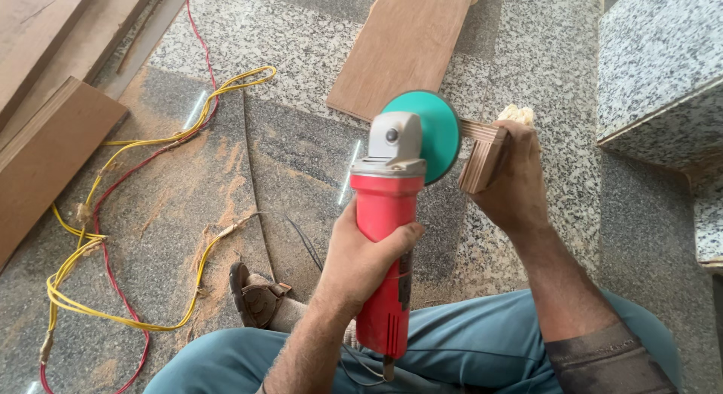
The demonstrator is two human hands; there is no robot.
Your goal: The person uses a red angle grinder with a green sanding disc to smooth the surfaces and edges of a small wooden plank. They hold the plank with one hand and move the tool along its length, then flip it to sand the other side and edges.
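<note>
A makeshift carpentry work site on a speckled grey granite floor (572, 55): reddish-brown flat wooden boards (410, 44) lie about, orange sawdust (218, 183) dusts the stone, and loose yellow and red electrical wires (98, 236) trail across it beside a red-bodied angle grinder with a green disc (395, 190).

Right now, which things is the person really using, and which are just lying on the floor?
In use:
- red grinder with green disc, gripped by the left hand
- small plywood block, held by the right hand

Lying about:
- yellow and red wires
- wooden boards
- sawdust
- sandal
</note>
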